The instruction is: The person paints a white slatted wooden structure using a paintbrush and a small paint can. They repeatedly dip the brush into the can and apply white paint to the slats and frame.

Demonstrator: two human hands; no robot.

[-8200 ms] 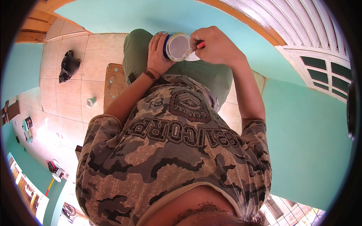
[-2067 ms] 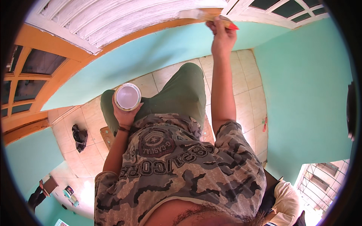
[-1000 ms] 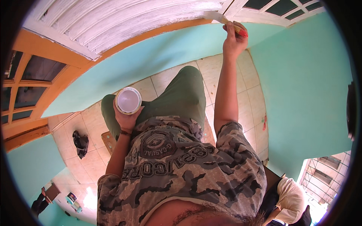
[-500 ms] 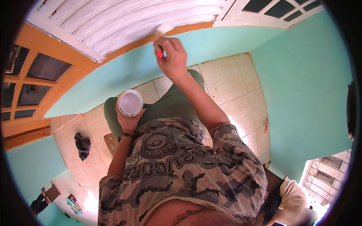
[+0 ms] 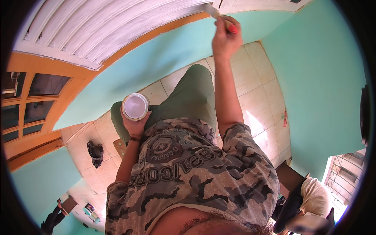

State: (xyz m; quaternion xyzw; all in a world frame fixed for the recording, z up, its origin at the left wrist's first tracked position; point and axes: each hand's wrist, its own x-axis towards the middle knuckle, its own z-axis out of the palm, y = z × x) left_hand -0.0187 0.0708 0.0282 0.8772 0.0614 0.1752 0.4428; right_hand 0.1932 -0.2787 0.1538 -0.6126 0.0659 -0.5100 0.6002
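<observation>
The right hand [image 5: 227, 37] had swung rightward; nearer, the left hand [image 5: 134, 126] cupped an open can [image 5: 135, 94] mouth-up by the thigh [image 5: 117, 113], seemingly against spills, while the right pinched a paintbrush [image 5: 214, 13] near the white louvred panel's [image 5: 113, 27] lower-right corner.

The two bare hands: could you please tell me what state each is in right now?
Left hand: holding a round, open-topped can of pale paint.
Right hand: closed around a red-ended paintbrush.
</observation>
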